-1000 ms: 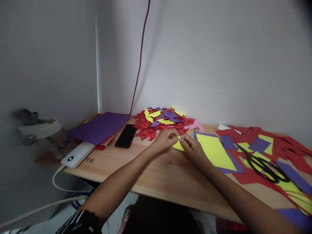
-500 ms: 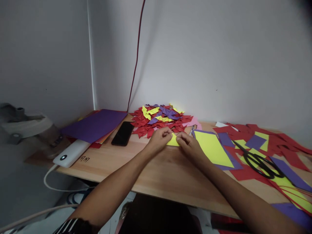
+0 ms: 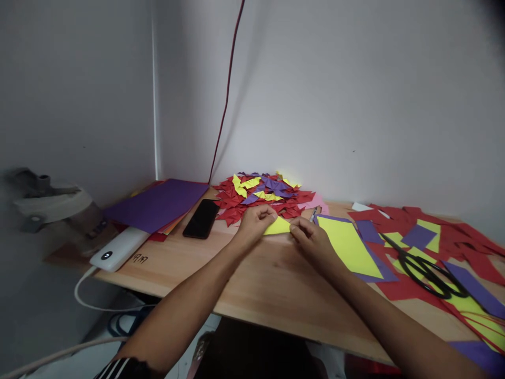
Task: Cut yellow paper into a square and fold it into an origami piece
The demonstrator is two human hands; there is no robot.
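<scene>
Partly hidden, yellow paper [image 3: 278, 226]; left hand [image 3: 253, 223] covers edge.

- Left hand [image 3: 254, 226] hides part of the yellow paper [image 3: 278, 227].
- Red cord [image 3: 226, 100]: top cut off.
- Purple sheet [image 3: 161, 204] hides the far end of the white box [image 3: 123, 250].

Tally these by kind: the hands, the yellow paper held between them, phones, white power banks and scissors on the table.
Hands, left and right: 2
Held yellow paper: 1
Black phone: 1
White power bank: 1
Black scissors: 1
Total: 6
</scene>
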